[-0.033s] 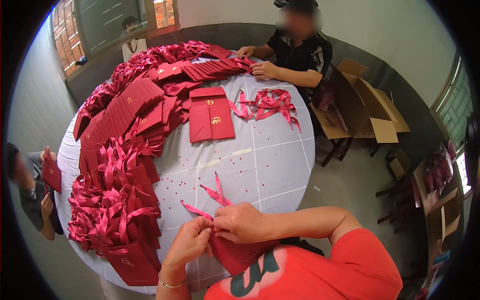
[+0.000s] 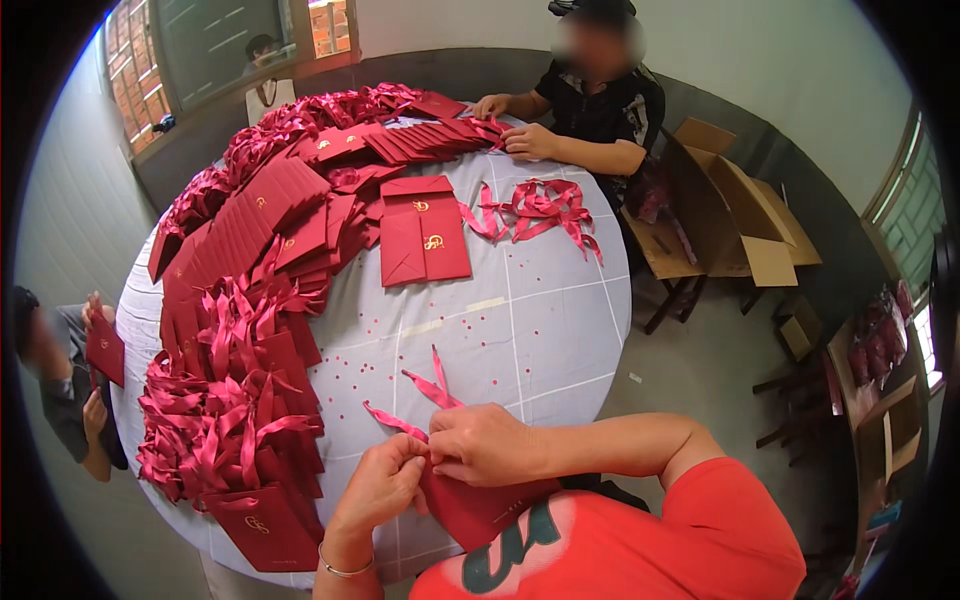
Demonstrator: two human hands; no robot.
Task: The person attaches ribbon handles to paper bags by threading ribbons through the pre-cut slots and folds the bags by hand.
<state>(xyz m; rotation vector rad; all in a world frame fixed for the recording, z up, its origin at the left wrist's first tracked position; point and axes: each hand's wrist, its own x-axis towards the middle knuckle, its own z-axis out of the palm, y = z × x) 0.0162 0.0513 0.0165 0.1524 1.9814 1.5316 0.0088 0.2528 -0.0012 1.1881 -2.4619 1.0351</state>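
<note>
My left hand (image 2: pixel 382 488) and my right hand (image 2: pixel 484 445) meet at the near edge of the round table (image 2: pixel 540 320). Both pinch a dark red envelope (image 2: pixel 478 510) that lies under them. A red satin ribbon (image 2: pixel 420 395) trails from my fingers toward the table's middle, its ends splayed on the cloth. To my left sits a heap of red envelopes with tied ribbon bows (image 2: pixel 225 430).
A small stack of red envelopes (image 2: pixel 424 240) and loose ribbons (image 2: pixel 540 208) lie mid-table. Rows of envelopes (image 2: pixel 250 225) line the far-left rim. A person in black (image 2: pixel 600 105) works opposite; another person (image 2: pixel 70 380) sits at left. Open cardboard boxes (image 2: pixel 735 215) stand on the right.
</note>
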